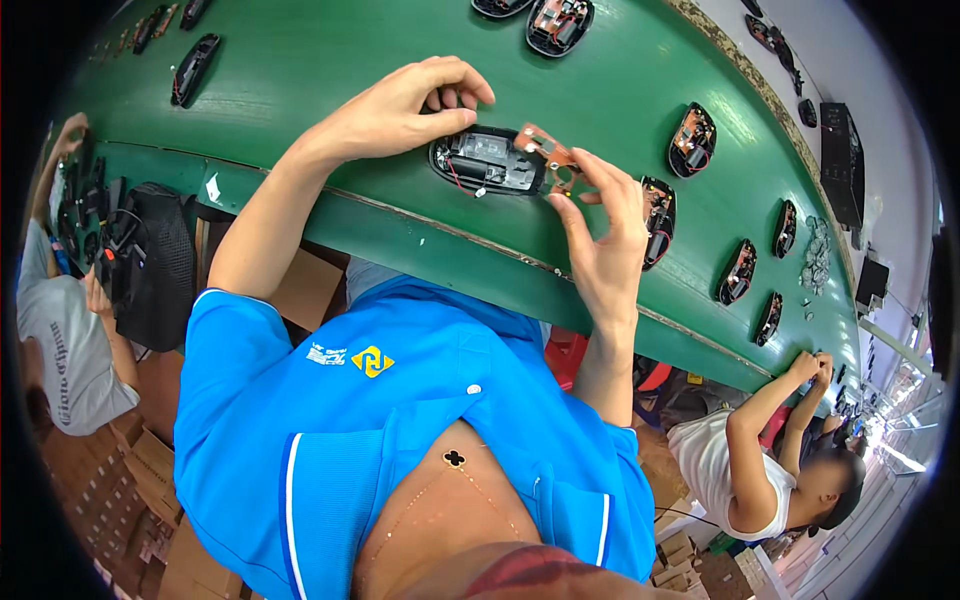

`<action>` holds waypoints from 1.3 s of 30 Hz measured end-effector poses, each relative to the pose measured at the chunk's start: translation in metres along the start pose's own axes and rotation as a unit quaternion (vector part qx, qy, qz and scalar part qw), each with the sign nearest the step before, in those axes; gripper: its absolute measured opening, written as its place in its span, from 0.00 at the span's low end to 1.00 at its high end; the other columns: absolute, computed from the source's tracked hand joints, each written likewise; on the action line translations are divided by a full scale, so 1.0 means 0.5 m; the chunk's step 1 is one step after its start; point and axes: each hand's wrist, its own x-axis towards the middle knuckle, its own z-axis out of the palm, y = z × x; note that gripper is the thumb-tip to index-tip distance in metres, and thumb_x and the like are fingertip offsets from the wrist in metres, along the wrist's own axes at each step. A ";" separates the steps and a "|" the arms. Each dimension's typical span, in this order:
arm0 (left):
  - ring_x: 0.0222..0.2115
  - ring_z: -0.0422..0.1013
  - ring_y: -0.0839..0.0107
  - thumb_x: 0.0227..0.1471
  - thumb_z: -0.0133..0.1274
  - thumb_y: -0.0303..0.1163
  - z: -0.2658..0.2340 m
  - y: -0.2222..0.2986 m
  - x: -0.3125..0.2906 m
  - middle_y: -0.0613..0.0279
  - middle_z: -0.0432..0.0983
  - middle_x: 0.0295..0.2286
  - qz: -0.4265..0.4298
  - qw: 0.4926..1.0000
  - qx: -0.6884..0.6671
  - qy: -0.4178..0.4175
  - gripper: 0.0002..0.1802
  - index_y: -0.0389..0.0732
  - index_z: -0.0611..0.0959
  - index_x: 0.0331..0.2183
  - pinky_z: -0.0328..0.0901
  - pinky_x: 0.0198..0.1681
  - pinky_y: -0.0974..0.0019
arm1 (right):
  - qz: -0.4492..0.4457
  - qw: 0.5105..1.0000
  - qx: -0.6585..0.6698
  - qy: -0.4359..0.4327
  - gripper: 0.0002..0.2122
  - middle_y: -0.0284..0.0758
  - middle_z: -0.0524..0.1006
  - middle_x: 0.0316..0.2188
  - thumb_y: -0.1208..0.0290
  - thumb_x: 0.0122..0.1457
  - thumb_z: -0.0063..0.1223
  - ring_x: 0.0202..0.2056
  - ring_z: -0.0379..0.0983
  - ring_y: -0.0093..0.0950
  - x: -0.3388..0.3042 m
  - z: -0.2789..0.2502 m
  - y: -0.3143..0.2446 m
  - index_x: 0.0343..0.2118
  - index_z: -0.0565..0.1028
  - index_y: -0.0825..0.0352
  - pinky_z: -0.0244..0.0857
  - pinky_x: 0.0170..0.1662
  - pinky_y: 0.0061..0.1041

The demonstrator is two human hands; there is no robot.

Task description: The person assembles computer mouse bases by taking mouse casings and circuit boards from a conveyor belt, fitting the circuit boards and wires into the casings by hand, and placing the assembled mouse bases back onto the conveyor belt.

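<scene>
Green counter, tilted circuit board, snag risk

So the right hand had its fingers pinching that board over the right end of a black housing near the counter's near edge. Fingers of the left hand curled by its far rim; couldn't tell if they gripped. Sloppy pinch could've dropped the board, or its edge could've snagged the red wire.
</scene>
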 end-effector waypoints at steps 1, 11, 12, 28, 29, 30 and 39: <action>0.37 0.68 0.73 0.57 0.54 0.24 0.004 0.002 0.003 0.62 0.76 0.39 -0.001 1.000 0.000 -0.003 0.14 0.38 0.82 0.46 0.64 0.42 0.71 | -0.030 0.999 -0.006 -0.021 0.23 0.37 0.76 0.51 0.82 0.53 0.62 0.47 0.71 0.31 0.009 0.003 -0.002 0.55 0.76 0.66 0.68 0.48 0.27; 0.31 0.66 0.76 0.61 0.52 0.25 -0.001 -0.022 -0.010 0.65 0.75 0.34 0.000 0.998 -0.051 0.022 0.10 0.38 0.84 0.43 0.62 0.36 0.74 | -0.095 0.986 -0.058 -0.127 0.23 0.33 0.76 0.55 0.81 0.53 0.61 0.47 0.71 0.32 0.052 0.029 -0.019 0.54 0.77 0.64 0.67 0.52 0.28; 0.31 0.66 0.76 0.61 0.52 0.25 -0.001 -0.023 -0.010 0.65 0.75 0.33 0.005 0.999 -0.046 0.022 0.09 0.38 0.84 0.43 0.62 0.36 0.74 | -0.092 0.985 -0.061 -0.133 0.23 0.33 0.76 0.56 0.80 0.53 0.61 0.47 0.71 0.33 0.053 0.030 -0.019 0.54 0.77 0.64 0.66 0.53 0.28; 0.22 0.70 0.77 0.57 0.59 0.26 -0.003 0.025 0.040 0.65 0.75 0.25 -0.016 0.993 0.088 -0.075 0.13 0.37 0.82 0.45 0.63 0.24 0.75 | 0.000 0.996 -0.036 -0.084 0.27 0.36 0.78 0.47 0.79 0.55 0.62 0.43 0.69 0.28 0.032 0.045 0.008 0.60 0.72 0.64 0.68 0.44 0.25; 0.20 0.70 0.76 0.57 0.59 0.26 0.001 0.030 0.039 0.65 0.74 0.24 -0.038 0.993 0.070 -0.089 0.14 0.37 0.81 0.46 0.63 0.21 0.74 | 0.003 0.996 -0.024 -0.084 0.26 0.35 0.78 0.46 0.79 0.55 0.62 0.42 0.69 0.28 0.039 0.047 0.013 0.59 0.73 0.64 0.68 0.43 0.24; 0.18 0.71 0.76 0.56 0.59 0.25 0.006 0.035 0.037 0.65 0.74 0.23 -0.061 0.992 0.051 -0.103 0.15 0.37 0.80 0.46 0.63 0.19 0.74 | 0.006 0.996 -0.013 -0.085 0.25 0.35 0.78 0.45 0.79 0.55 0.62 0.42 0.69 0.27 0.047 0.050 0.018 0.58 0.74 0.64 0.67 0.43 0.24; 0.12 0.73 0.72 0.55 0.58 0.21 0.016 0.025 0.026 0.64 0.72 0.17 -0.157 0.974 -0.071 -0.150 0.18 0.37 0.76 0.48 0.65 0.11 0.74 | -0.030 0.998 -0.010 -0.059 0.11 0.34 0.76 0.36 0.77 0.52 0.63 0.37 0.68 0.30 0.058 0.081 -0.010 0.40 0.80 0.65 0.66 0.40 0.28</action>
